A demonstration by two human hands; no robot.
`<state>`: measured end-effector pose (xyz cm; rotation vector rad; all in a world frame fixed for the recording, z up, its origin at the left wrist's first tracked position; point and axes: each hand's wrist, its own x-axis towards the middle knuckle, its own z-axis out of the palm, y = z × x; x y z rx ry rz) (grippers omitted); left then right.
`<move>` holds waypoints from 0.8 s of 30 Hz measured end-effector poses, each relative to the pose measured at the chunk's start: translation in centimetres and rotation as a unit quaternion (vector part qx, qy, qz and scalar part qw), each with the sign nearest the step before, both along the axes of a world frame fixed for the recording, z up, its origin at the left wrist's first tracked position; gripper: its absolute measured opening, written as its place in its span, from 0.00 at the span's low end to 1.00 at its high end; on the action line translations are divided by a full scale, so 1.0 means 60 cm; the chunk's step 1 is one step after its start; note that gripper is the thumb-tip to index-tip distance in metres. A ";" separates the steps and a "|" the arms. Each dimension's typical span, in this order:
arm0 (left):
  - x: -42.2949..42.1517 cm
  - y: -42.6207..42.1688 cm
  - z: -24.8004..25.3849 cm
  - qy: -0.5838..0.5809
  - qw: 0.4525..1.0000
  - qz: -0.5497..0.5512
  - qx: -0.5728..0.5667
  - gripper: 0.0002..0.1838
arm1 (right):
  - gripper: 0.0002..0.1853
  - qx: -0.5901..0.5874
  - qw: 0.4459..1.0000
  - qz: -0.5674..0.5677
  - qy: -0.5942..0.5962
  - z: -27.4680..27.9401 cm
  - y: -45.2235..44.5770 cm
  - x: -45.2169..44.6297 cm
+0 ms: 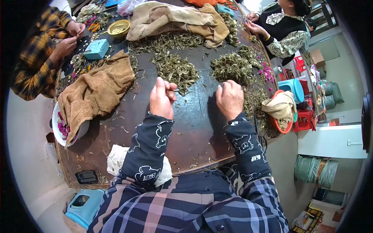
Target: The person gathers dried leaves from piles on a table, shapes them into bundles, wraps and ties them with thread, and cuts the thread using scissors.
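Observation:
My left hand (pixel 162 97) is over the dark table (pixel 186 143), palm partly up and fingers curled, just below a pile of dried leaves (pixel 175 72). Whether its fingertips pinch anything is too small to tell. To the right, my right hand (pixel 230 99) has its back up and its fingers bent downward, below a second leaf pile (pixel 233 66); its fingertips are hidden. A few leaf bits lie on the table between the hands.
Brown cloth (pixel 97 85) partly covers a white bowl (pixel 55 126) of purple buds at left. More cloths (pixel 171 19), a yellow bowl (pixel 118 28) and a blue box (pixel 96 49) stand farther back. Two people sit across, left and right. An orange basin (pixel 280 126) is at right.

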<state>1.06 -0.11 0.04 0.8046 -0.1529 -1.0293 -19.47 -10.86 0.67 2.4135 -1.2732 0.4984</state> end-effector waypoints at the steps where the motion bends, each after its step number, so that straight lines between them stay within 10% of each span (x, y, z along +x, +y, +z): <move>1: -0.003 0.000 -0.003 -0.019 1.000 -0.009 -0.001 0.19 | 0.11 0.049 0.997 0.015 -0.050 -0.004 0.000 0.021; 7: -0.012 -0.007 -0.021 -0.120 0.989 -0.085 -0.007 0.20 | 0.15 0.163 0.959 0.012 -0.233 -0.048 -0.024 0.114; 24: -0.016 -0.034 -0.069 -0.363 0.922 -0.127 0.046 0.22 | 0.09 0.383 0.901 0.053 -0.195 0.001 0.054 0.024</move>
